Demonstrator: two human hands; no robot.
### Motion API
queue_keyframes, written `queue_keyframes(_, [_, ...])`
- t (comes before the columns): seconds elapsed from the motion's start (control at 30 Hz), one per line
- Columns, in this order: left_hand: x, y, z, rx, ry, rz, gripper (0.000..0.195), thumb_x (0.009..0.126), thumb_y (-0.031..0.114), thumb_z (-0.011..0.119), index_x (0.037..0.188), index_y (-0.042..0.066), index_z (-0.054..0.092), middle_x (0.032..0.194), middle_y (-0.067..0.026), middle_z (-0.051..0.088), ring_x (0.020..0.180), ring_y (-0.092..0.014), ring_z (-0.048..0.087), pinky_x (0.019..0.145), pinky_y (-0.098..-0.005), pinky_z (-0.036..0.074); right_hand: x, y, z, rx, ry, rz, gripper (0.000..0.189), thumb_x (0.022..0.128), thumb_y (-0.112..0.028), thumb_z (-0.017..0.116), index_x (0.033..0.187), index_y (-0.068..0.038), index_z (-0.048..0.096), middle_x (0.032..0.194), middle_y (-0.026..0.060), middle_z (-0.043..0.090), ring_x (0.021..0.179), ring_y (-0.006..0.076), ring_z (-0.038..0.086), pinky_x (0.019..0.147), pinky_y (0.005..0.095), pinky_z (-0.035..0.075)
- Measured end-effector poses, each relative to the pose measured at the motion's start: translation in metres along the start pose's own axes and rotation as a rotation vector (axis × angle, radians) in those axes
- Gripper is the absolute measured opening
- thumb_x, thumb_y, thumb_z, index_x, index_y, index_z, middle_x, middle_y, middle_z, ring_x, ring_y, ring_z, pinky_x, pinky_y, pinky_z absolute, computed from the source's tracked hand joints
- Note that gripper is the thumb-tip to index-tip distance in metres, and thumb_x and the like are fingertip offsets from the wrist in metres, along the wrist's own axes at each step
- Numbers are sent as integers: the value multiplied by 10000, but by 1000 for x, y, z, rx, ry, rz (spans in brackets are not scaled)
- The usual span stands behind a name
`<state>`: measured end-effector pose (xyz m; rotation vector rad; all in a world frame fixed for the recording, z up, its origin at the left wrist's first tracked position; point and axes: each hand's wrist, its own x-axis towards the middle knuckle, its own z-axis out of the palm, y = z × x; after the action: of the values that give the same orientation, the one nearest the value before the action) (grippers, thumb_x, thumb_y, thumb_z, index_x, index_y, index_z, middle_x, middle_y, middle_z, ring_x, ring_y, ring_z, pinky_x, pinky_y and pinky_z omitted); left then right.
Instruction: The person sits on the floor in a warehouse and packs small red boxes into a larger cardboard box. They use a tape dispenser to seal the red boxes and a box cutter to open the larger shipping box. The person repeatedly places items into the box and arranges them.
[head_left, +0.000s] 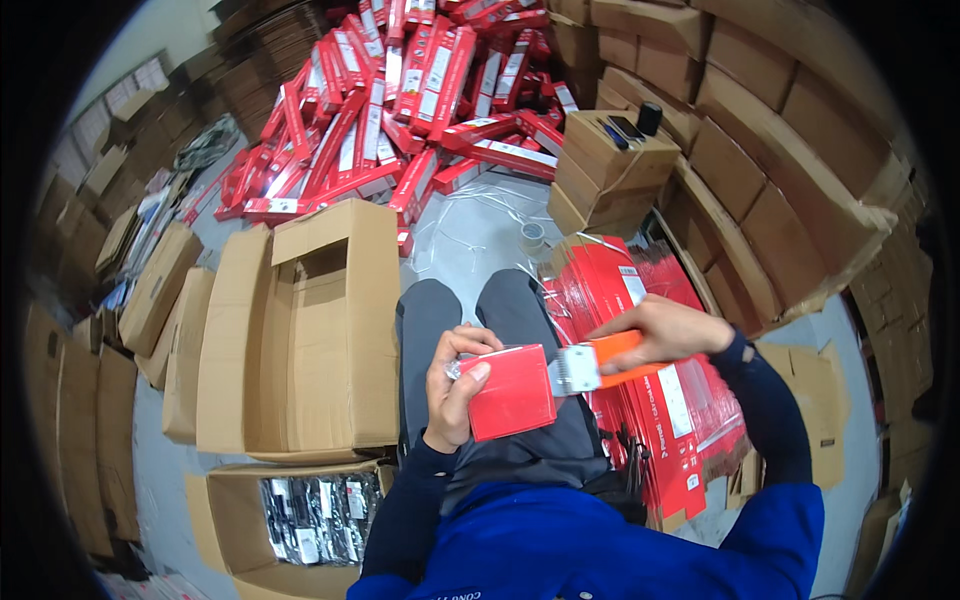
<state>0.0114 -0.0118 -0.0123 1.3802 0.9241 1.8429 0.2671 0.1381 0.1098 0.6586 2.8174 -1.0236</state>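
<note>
My left hand (454, 382) grips a red cardboard box (513, 392) above my lap, thumb on its square end face and fingers behind its edge. The box's length is hidden below that face. A crumpled bit of clear film or tape sticks out by the left fingers. In my right hand (667, 334) is an orange hand-held tape dispenser (619, 358) with a toothed metal front. Its metal head lies at the right edge of the red box; whether the two touch, I cannot tell.
Flattened red cartons (660, 427) lie to my right. An open brown carton (319, 360) stands at left, above a carton of plastic-wrapped black items (319, 517). Ahead are a heap of long red boxes (427, 82), a tape roll (532, 235) and stacked brown boxes (611, 169) bearing a phone (625, 127).
</note>
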Motion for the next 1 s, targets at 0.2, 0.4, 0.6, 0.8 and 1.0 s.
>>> queue_keyframes(0.2, [-24, -55, -13, 269, 65, -124, 664, 1012, 565, 474, 1357, -3, 479, 1444, -220, 458, 1310, -337, 512, 1158, -466, 384, 23, 60, 54, 115, 195, 162, 580, 844, -587, 753, 1127, -82, 791, 965, 167, 769, 879, 318, 737, 798, 392, 557])
queue_keyframes(0.4, [-47, -47, -21, 247, 249, 243, 1348, 675, 853, 735, 1611, 86, 141, 1558, -242, 329, 1404, -394, 431, 1123, -544, 402, 73, 14, 118, 870, 1220, -64, 690, 961, -294, 717, 1490, 46, 432, 1359, 211, 618, 1229, 257, 633, 1044, 367, 481])
queue_keyframes(0.6, [-26, -31, -23, 679, 136, 596, 1335, 543, 777, 878, 1532, 70, 328, 1380, -238, 502, 1231, -398, 550, 1017, -534, 483, 158, -17, 149, 1006, 1489, -307, 770, 991, -108, 656, 1595, 19, 195, 1530, 194, 415, 1387, 251, 467, 1137, 372, 402])
queue_keyframes(0.8, [135, 122, -76, 1076, 415, 983, 1102, 682, 607, 859, 1491, 14, 405, 1340, -223, 553, 1151, -333, 577, 957, -472, 487, 151, 7, 124, 966, 1538, -234, 772, 993, -93, 646, 1590, 9, 167, 1400, 177, 495, 1139, 229, 612, 970, 369, 532])
queue_keyframes(1.0, [342, 258, -85, 1320, 460, 791, 853, 853, 409, 830, 1468, -46, 452, 1321, -210, 585, 1077, -253, 591, 892, -404, 488, 104, 19, 102, 1040, 1433, -334, 797, 999, -28, 603, 1630, -53, 118, 1329, 166, 549, 983, 224, 673, 795, 361, 606])
